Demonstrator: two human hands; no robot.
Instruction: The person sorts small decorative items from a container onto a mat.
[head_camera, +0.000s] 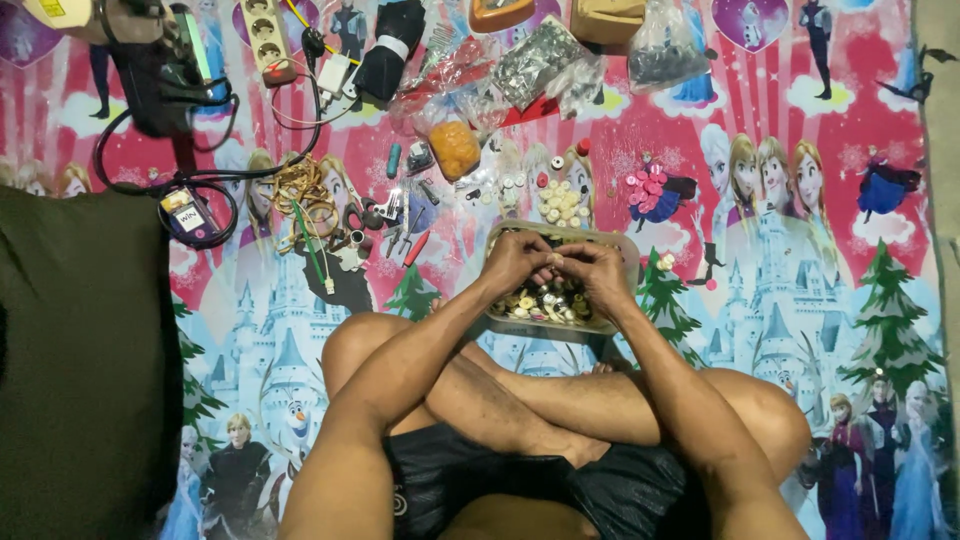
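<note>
Crossed bare legs (520, 400) in dark shorts (520, 485) fill the bottom centre, closest to the lens, resting on a glossy printed floor mat (800, 330) with cartoon figures, castles and fir trees in pink, blue and white. At 9 o'clock lies a broad dark green cloth (85, 360), matte and soft.

Just beyond the knees, at centre, sits a shallow rectangular tray (628, 262) of pale plastic with rounded corners, heaped with small round parts, cream and dark, like little caps or rings. Both hands meet over this tray: the left hand (515, 262) and the right hand (595, 268) are curled, fingertips pinched together on a tiny pale piece (556, 259) held between them; what it is cannot be told.

At 12 o'clock lie crinkled clear plastic bags (540, 65), one with grey metallic bits, one with dark bits (660, 50). A smaller bag of orange pellets (455, 148) lies below them. At 11 o'clock are a white power strip (266, 35) and black cables (200, 170). At 10 o'clock a coil of yellowish wire (300, 190) lies by small metal tools (395, 220).

Above the tray sit a loose cluster of cream discs (560, 203) and, at 1 o'clock, a pile of pink discs (645, 187).
</note>
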